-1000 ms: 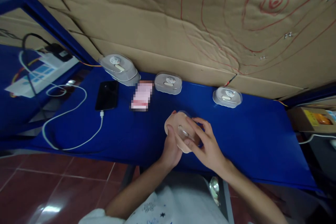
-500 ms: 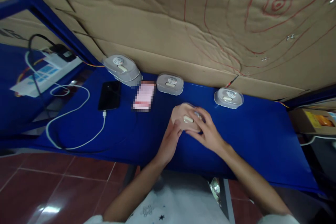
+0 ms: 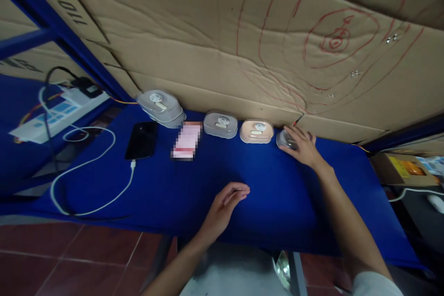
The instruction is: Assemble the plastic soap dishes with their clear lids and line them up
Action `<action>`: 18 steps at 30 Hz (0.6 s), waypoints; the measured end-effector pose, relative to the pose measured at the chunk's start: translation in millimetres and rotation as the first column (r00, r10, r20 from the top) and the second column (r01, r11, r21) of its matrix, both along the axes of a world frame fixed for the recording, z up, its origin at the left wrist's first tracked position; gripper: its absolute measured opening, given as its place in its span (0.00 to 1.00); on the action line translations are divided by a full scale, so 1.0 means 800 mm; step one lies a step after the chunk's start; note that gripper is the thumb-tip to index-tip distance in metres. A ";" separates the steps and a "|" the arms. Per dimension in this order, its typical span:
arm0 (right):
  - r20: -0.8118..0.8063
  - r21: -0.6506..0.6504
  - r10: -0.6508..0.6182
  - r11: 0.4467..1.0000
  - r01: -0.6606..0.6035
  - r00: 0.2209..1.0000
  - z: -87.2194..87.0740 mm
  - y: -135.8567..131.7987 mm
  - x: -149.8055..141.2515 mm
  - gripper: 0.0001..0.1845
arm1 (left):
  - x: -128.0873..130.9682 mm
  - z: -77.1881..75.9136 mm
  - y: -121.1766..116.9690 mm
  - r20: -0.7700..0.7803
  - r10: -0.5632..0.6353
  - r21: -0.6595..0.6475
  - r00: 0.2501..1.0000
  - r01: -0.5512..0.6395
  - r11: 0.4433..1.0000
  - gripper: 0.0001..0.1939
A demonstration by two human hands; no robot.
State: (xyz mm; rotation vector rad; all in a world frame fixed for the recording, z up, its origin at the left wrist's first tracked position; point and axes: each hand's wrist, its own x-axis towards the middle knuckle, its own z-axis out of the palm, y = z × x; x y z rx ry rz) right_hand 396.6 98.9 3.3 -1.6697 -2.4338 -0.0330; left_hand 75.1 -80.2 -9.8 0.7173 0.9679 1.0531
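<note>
My right hand [image 3: 302, 147] reaches to the back of the blue table [image 3: 263, 194] and lies over a clear plastic case [image 3: 284, 138] by the cardboard wall, fingers curled on it. Just left of it stands a peach-coloured case [image 3: 256, 131], and left of that another clear case [image 3: 220, 124]. A stack of two clear cases [image 3: 160, 105] stands further left. My left hand [image 3: 225, 203] hovers low over the table's front middle, fingers loosely stretched, holding nothing.
A black phone [image 3: 141, 140] lies on the table with a white cable [image 3: 86, 180] plugged in. A pink blurred card [image 3: 187, 140] lies beside it. A power strip [image 3: 58, 111] sits at far left. A cardboard box [image 3: 398, 169] stands at right. Cardboard wall [image 3: 243, 46] behind.
Both hands held the peach case over the table's middle. It now stands in the back row, released. My right hand has moved onto the clear case to its right; my left hand has drawn back.
</note>
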 end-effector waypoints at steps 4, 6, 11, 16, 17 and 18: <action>0.022 -0.072 -0.100 0.992 0.102 0.995 0.002 -0.040 0.032 0.44 | 0.007 -0.003 0.006 0.080 -0.011 -0.070 0.997 0.016 0.997 0.12; -0.082 -0.067 -0.016 0.998 0.011 0.997 0.003 -0.079 0.005 0.43 | 0.016 -0.006 0.005 0.198 -0.033 -0.103 0.980 0.054 0.993 0.23; -0.463 -0.114 0.194 0.955 -0.275 0.865 0.005 -0.181 -0.108 0.45 | 0.042 -0.020 -0.004 0.489 -0.035 -0.144 0.872 0.120 0.982 0.42; -0.467 -0.035 0.112 0.989 -0.145 0.877 -0.014 -0.153 -0.091 0.34 | 0.033 -0.038 -0.012 0.505 0.045 -0.184 0.862 0.057 0.981 0.41; -0.413 0.018 0.033 0.999 -0.028 0.910 -0.021 -0.133 -0.071 0.34 | 0.029 -0.040 -0.013 0.505 0.058 -0.194 0.861 0.047 0.980 0.41; -0.334 0.067 -0.057 0.994 0.084 0.941 -0.029 -0.111 -0.048 0.35 | 0.026 -0.042 -0.015 0.508 0.069 -0.197 0.858 0.038 0.980 0.41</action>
